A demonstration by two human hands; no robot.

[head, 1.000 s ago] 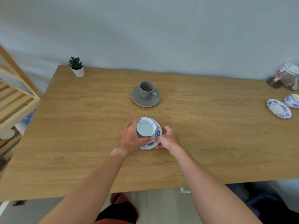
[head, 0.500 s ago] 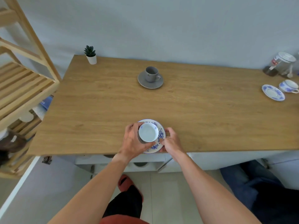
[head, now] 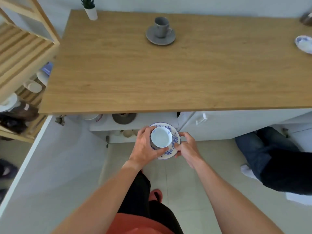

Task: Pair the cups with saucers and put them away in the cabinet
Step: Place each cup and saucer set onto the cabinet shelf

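A white cup (head: 161, 136) stands on a blue-flowered saucer (head: 173, 142); both are held in the air below the table's front edge, in front of the open white cabinet (head: 152, 121). My left hand (head: 145, 146) wraps the cup and the saucer's left rim. My right hand (head: 187, 148) pinches the saucer's right rim. On the wooden table (head: 152, 73) a grey cup (head: 161, 27) sits on a grey saucer (head: 160, 38) at the back. Another blue-flowered saucer (head: 304, 43) lies at the right edge.
The cabinet shelf holds a dark dish (head: 124, 118) and a white one (head: 91, 117); small pale cups (head: 127, 133) sit below. A wooden shelf rack (head: 22, 53) with crockery stands on the left. A small potted plant (head: 90, 8) is at the table's back. Another person's legs (head: 278, 159) are at right.
Both hands have carried the blue-flowered cup and saucer off the table's front edge and down toward the cabinet. The view has tilted downward and the cabinet shelves have come into sight.
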